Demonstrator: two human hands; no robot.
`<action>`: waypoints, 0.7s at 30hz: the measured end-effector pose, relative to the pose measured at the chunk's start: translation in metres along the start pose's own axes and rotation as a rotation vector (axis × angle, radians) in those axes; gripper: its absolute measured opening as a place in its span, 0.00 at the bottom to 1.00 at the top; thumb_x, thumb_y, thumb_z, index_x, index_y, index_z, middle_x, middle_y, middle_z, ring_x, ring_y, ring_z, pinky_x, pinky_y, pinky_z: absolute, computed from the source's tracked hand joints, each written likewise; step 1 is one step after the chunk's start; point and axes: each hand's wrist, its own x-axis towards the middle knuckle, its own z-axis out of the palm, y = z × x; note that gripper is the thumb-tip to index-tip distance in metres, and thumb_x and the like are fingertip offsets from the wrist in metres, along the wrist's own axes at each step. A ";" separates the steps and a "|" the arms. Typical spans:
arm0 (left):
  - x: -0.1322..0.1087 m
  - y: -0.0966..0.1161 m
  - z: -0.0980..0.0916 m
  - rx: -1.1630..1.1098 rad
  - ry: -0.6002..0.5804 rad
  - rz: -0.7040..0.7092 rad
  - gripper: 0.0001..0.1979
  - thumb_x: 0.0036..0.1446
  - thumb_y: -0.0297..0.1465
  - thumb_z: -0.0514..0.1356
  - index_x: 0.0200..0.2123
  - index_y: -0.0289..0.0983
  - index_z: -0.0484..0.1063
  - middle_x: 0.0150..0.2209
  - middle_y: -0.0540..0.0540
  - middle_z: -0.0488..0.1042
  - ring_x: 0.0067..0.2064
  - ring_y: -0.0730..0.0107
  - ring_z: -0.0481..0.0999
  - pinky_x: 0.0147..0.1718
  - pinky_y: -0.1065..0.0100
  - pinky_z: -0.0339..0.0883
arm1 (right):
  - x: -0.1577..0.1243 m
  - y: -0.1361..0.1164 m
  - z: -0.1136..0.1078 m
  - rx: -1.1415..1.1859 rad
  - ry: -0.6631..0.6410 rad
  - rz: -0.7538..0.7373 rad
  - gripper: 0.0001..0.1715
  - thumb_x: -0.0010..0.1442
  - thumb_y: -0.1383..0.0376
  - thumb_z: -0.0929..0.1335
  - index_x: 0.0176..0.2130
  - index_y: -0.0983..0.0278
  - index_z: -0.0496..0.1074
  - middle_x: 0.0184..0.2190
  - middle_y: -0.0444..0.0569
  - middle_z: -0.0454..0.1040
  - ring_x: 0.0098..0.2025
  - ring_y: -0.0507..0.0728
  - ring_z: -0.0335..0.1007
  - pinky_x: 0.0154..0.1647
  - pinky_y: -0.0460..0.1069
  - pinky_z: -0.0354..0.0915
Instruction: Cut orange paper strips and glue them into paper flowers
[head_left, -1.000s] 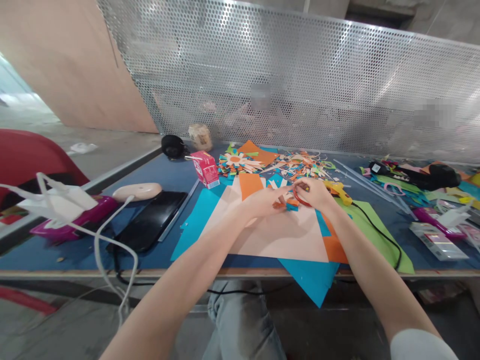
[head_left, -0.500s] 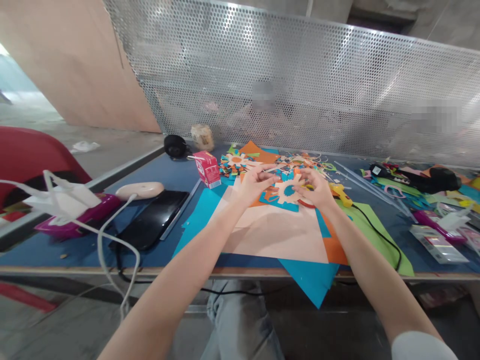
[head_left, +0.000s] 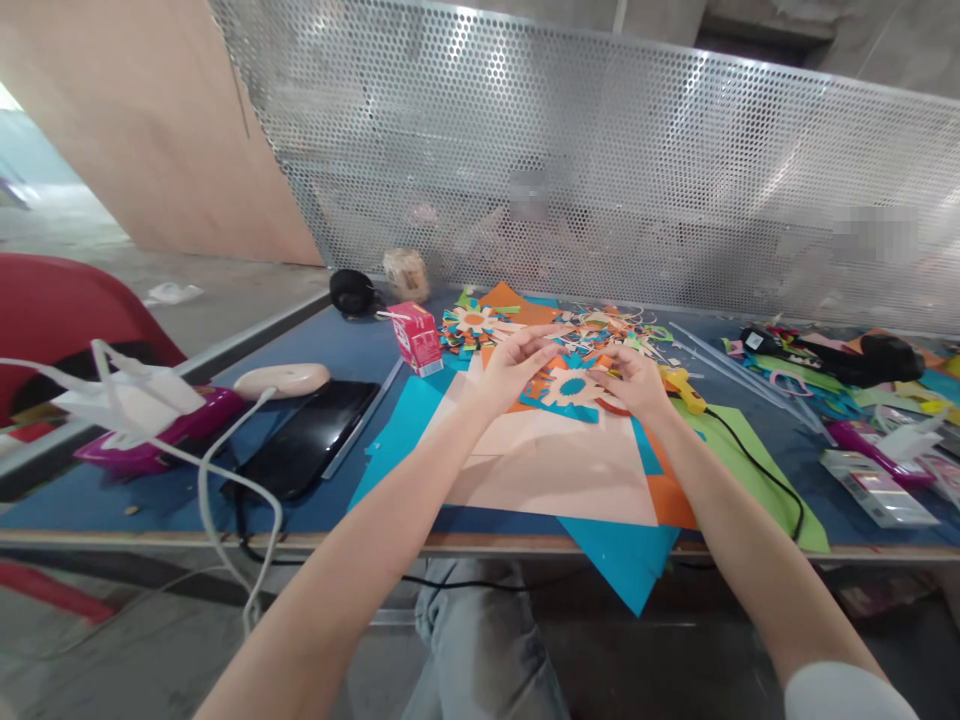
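The bare left hand [head_left: 514,372] and bare right hand [head_left: 636,382] have drawn apart since a second ago. Over the broad pale-peach paper sheet [head_left: 555,470], both are half-open with bent fingers; whether either grips anything, I cannot tell. Between them, flat blue paper [head_left: 581,411] shows beneath a notched peach paper ring [head_left: 553,389].

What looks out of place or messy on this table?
The blue sheet sits askew under the peach sheet, one corner jutting past the table's front edge. Beyond the right hand, paper scraps lie in a loose, tangled heap.
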 end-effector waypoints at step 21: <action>0.000 0.005 -0.014 0.624 -0.047 0.122 0.17 0.48 0.37 0.62 0.40 0.35 0.74 0.28 0.48 0.75 0.30 0.74 0.71 0.27 0.73 0.62 | -0.016 -0.043 -0.009 -1.159 0.039 -1.345 0.04 0.58 0.68 0.64 0.34 0.62 0.69 0.34 0.44 0.74 0.42 0.52 0.60 0.47 0.52 0.58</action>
